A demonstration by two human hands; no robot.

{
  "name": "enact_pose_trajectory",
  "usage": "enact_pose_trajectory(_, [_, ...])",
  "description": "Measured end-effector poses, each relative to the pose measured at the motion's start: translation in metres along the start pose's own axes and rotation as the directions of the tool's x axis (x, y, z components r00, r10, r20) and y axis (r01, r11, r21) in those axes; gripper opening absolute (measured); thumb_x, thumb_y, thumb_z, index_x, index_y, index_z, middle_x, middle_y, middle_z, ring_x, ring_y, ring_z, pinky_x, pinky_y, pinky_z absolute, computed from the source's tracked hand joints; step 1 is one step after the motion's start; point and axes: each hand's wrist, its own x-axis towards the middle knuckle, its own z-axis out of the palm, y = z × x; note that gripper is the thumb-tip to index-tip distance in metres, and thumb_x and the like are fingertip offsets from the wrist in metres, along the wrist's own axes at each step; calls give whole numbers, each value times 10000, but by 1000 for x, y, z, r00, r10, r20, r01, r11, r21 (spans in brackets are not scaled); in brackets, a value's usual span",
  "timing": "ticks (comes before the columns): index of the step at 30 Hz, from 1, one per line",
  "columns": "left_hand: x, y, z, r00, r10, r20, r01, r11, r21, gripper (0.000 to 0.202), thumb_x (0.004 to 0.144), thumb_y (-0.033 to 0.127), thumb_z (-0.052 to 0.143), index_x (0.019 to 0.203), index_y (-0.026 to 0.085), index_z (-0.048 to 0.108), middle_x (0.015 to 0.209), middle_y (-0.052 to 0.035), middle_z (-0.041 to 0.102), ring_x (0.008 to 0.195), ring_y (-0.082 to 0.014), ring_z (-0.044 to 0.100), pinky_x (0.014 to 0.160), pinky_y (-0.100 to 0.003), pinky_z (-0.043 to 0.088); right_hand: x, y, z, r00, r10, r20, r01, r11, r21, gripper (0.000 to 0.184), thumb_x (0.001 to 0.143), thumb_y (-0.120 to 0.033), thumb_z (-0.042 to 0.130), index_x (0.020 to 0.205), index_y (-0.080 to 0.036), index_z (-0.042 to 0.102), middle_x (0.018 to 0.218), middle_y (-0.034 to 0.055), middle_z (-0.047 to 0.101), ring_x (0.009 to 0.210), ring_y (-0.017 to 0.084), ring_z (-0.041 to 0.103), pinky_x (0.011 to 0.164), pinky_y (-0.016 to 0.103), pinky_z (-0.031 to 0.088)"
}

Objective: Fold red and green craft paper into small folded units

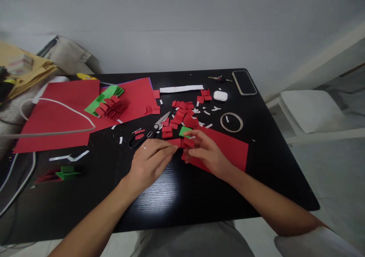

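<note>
My left hand [151, 160] is closed, its fingertips pinching the edge of a red folded paper piece [174, 143]. From the other side my right hand [212, 156] curls thumb and fingers around the folded red paper [188, 143] at the same spot. Just above lies a green folded piece [185, 131], partly behind my right fingers. Several small red folded pieces [179, 116] are heaped beyond my hands. Scissors with black handles [156, 126] lie partly open past my left hand. Under my right hand is a red paper sheet [234, 146].
Large red sheets [59, 112] cover the left, with stacked green paper [105, 97] and a white cable [57, 103]. At the right are a tape roll [231, 122], a white case [220, 95], keys [219, 78] and a phone [244, 83]. White paper scraps lie scattered.
</note>
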Motion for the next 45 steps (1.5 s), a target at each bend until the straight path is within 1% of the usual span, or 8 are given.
enact_pose_trajectory(3, [-1,-3,2,995,96,23,-97,994,56,245,935,78,684,1141,205,725,1026,-71,768,980,-208,726,890,-366,585,0,-2,1,995,8,104,-23,990,138,447,788,-236,792,1198,-280,620,1039,15,694,883,199,716,824,400,633])
enact_pose_trajectory(7, [-1,-2,5,993,111,31,-114,989,94,242,917,94,701,1113,231,734,1149,-85,731,1113,-248,678,992,-430,541,2,1,3,996,-85,-9,85,996,-11,354,813,-302,830,1108,-272,637,1106,20,669,799,173,708,788,389,652])
enact_pose_trajectory(12, [-1,-1,0,970,-237,55,240,968,-77,481,830,106,700,1282,263,649,1511,-128,509,1419,-344,483,1167,-543,402,3,1,4,985,-125,-115,110,985,-132,416,763,-304,880,1036,-275,568,1031,1,679,751,170,726,697,343,649])
enact_pose_trajectory(16, [-1,-6,-2,797,-529,290,575,521,-631,628,816,202,662,1416,262,489,1430,-124,597,1299,-310,606,1074,-483,502,2,0,3,988,-69,-137,55,993,-103,463,733,-290,893,1038,-276,545,1018,-6,702,726,173,747,700,351,658])
enact_pose_trajectory(18, [1,-5,0,686,-567,456,664,232,-711,603,845,271,662,1416,243,472,1238,-104,705,1077,-268,706,926,-421,574,2,0,3,991,-28,-132,16,996,-87,477,721,-286,902,1040,-272,547,942,-14,727,691,177,753,709,355,654])
enact_pose_trajectory(20, [3,-1,4,587,-618,522,737,141,-661,530,846,288,737,1325,221,520,1029,-51,744,836,-195,712,761,-327,584,3,0,3,993,0,-115,-10,996,-86,463,709,-297,913,1015,-258,567,869,-14,743,706,194,765,733,364,652])
enact_pose_trajectory(29, [10,6,12,541,-671,508,780,173,-602,439,764,269,862,1090,166,588,789,24,706,619,-104,622,611,-234,542,3,-5,3,989,118,-90,-130,981,-147,337,728,-390,900,879,-193,673,749,2,753,709,192,749,763,361,625])
enact_pose_trajectory(45, [5,7,22,558,-719,414,784,294,-546,437,725,317,875,1062,179,634,1000,-31,761,870,-196,719,816,-325,588,3,-4,5,984,-67,-164,2,930,-367,306,716,-439,895,790,-193,729,783,-3,700,743,164,631,733,311,502])
